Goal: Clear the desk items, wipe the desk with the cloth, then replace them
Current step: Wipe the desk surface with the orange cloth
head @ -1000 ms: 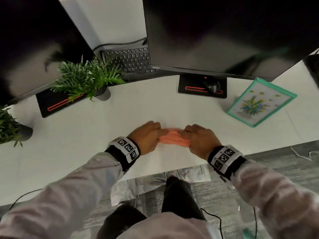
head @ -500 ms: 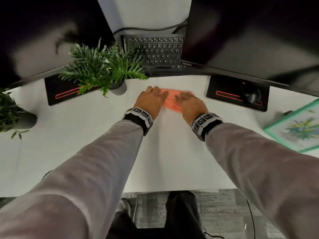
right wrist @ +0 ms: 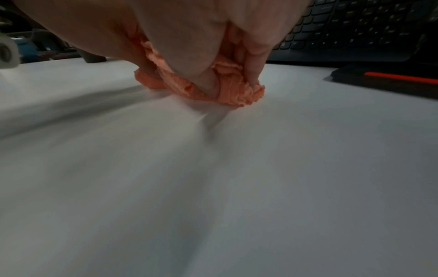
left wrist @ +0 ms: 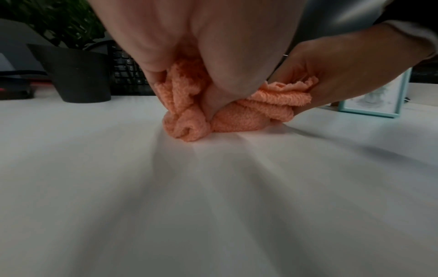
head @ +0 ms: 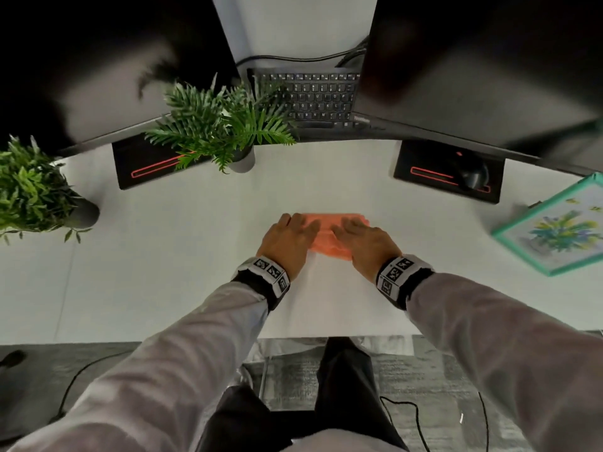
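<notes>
An orange terry cloth point(head: 327, 244) lies bunched in the middle of the white desk point(head: 182, 262). My left hand point(head: 295, 230) holds its left part and my right hand point(head: 354, 231) its right part, both pressing it down onto the desk. In the left wrist view the cloth point(left wrist: 187, 116) is gathered between my thumb and fingers, and the right hand point(left wrist: 331, 75) grips its far end. The right wrist view shows the cloth point(right wrist: 233, 90) squeezed under the thumb and fingers.
Two potted plants stand at the back centre point(head: 228, 125) and far left point(head: 29, 190). A keyboard point(head: 313, 96) sits between two monitors point(head: 473, 60). A mouse point(head: 473, 172) rests on the right monitor base. A teal picture frame point(head: 554, 223) lies at right.
Both hands pushed the cloth from near the front edge out toward the keyboard, then drew it back to the middle of the desk.
</notes>
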